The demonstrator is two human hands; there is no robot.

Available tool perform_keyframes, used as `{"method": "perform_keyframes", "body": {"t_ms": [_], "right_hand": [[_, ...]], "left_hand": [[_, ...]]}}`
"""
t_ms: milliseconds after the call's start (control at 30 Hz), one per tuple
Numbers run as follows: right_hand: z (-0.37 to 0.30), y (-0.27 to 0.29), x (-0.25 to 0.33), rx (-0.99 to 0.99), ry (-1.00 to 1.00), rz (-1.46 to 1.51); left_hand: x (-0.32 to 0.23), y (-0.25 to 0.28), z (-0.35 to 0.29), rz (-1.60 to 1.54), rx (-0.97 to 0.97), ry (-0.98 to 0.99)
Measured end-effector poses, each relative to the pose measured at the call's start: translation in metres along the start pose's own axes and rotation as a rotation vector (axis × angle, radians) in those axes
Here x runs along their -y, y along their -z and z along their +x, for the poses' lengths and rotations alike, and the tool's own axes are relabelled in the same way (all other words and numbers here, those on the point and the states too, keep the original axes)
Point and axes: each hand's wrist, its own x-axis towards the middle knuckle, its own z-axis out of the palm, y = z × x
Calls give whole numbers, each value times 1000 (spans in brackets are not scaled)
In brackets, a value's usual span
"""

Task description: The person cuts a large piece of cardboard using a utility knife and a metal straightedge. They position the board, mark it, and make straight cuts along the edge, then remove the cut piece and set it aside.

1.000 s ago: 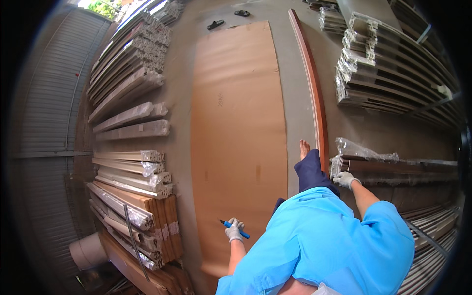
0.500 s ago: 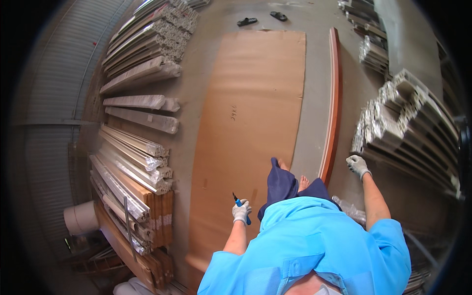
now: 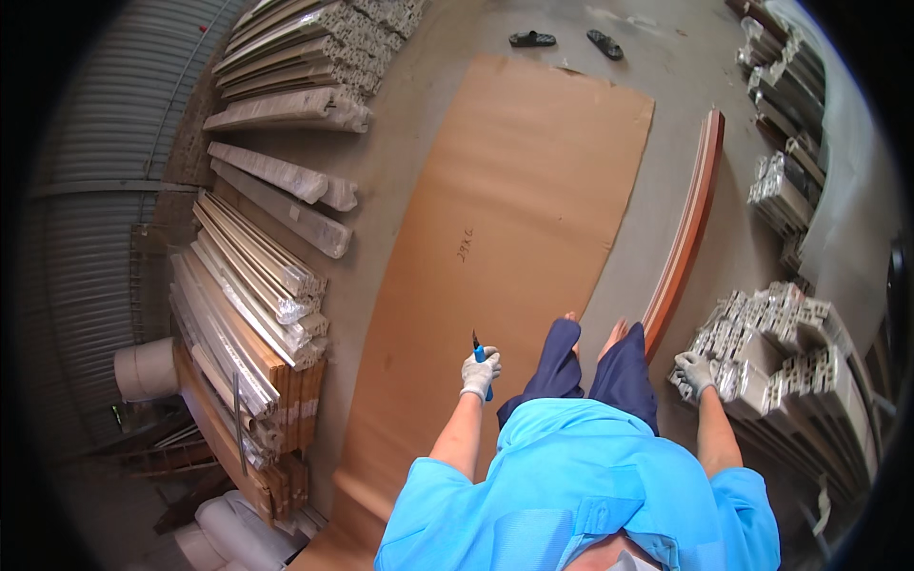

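Warehouse floor [image 3: 409,124] up top, stacks [image 3: 300,109] down both sides. Left hand [image 3: 480,372] is wrapped round a blue knife [image 3: 479,354], over the brown sheet [image 3: 505,276] mid-frame. Its tip's swung from pointing left to pointing up-frame, so I'd guess repositioning, not cutting. Right hand [image 3: 698,369], lower right, is loosely curled near white profiles [image 3: 776,319]; can't tell if it's holding anything.

One wide fisheye view, head-worn, looks steeply down from well above the left grip [image 3: 481,371] and the right grip [image 3: 698,373], taking in the floor [image 3: 662,190] far ahead of both.
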Motion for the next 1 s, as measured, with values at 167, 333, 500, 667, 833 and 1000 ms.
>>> {"method": "perform_keyframes", "body": {"t_ms": [167, 333, 500, 667, 833, 1000], "right_hand": [[88, 47, 74, 58, -76, -69], [208, 88, 162, 148, -121, -170], [308, 112, 267, 99, -62, 23], [366, 102, 322, 148, -41, -52], [409, 83, 332, 176, -119, -148], [465, 62, 324, 173, -130, -310]], "left_hand": [[-81, -76, 45, -88, -65, -1], [-107, -160, 89, -117, -121, 83], [-136, -243, 101, -57, -117, 212], [-170, -283, 114, -24, -104, 233], [-181, -311, 144, -115, -155, 290], [-174, -343, 200, -127, -112, 307]]}}
